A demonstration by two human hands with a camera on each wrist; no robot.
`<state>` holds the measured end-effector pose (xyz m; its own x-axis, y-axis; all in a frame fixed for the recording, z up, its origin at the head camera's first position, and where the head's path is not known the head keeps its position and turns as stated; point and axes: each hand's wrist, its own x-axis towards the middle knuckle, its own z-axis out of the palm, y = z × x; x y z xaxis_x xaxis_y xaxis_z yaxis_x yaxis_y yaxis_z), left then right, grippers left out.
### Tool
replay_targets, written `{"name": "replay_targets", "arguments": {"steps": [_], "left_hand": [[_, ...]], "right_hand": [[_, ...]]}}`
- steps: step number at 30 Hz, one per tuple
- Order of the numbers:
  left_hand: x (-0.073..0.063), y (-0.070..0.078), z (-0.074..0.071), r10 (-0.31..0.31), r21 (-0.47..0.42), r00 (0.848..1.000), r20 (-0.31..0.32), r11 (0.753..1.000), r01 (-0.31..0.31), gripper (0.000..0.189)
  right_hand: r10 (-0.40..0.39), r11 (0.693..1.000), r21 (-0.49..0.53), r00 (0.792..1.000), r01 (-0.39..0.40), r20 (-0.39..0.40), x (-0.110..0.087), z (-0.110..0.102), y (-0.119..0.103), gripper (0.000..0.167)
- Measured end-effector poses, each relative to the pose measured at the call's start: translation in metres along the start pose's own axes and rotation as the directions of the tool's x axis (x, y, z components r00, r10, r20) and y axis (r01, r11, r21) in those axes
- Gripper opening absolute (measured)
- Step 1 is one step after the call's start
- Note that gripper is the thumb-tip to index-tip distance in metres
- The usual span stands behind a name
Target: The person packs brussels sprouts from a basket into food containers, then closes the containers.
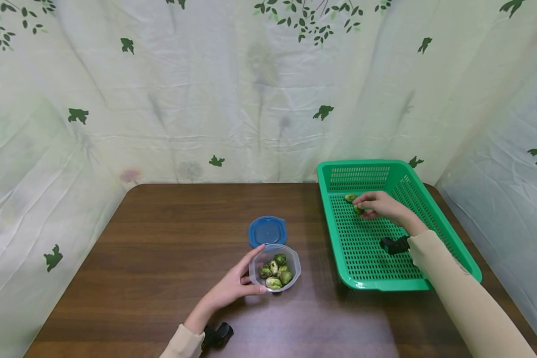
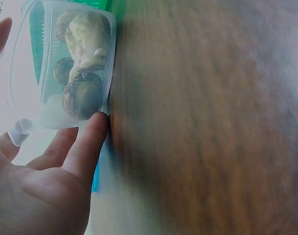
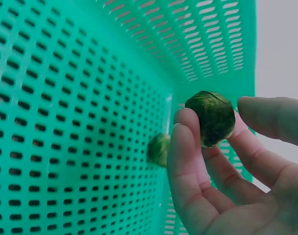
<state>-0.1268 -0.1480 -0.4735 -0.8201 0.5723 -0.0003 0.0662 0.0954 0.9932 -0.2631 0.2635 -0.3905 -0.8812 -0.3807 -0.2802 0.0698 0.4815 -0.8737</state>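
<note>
In the head view my left hand (image 1: 232, 284) holds a clear plastic container (image 1: 298, 271) on the table, thumb at its near rim and fingers at its far left side. Several Brussels sprouts (image 1: 284, 276) lie inside it. The left wrist view shows fingertips against the container's wall (image 2: 51, 110). Over at the right, my right hand (image 1: 385, 206) is inside a green basket (image 1: 362, 256) and pinches one Brussels sprout (image 3: 216, 118) between thumb and fingers. Another sprout (image 3: 159, 150) rests on the basket's floor, just beyond that hand.
A blue lid (image 1: 267, 231) lies flat directly behind the container. The slotted basket takes up the right end of the brown wooden table (image 1: 174, 238). Pale curtains with leaf prints (image 1: 232, 89) hang behind and on both sides.
</note>
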Motion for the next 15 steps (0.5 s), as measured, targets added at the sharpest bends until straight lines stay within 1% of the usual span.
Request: {"name": "replay_targets", "arguments": {"steps": [9, 15], "left_hand": [[-0.001, -0.001, 0.000, 0.019, -0.013, 1.000, 0.008, 1.000, -0.019, 0.086], [0.000, 0.000, 0.000, 0.004, -0.018, 1.000, 0.005, 1.000, -0.004, 0.087]], "right_hand": [[-0.059, 0.998, 0.014, 0.998, 0.059, -0.032, -0.006, 0.005, -0.010, 0.034], [-0.099, 0.995, 0.030, 0.995, 0.100, -0.031, -0.012, 0.011, -0.019, 0.034]]}}
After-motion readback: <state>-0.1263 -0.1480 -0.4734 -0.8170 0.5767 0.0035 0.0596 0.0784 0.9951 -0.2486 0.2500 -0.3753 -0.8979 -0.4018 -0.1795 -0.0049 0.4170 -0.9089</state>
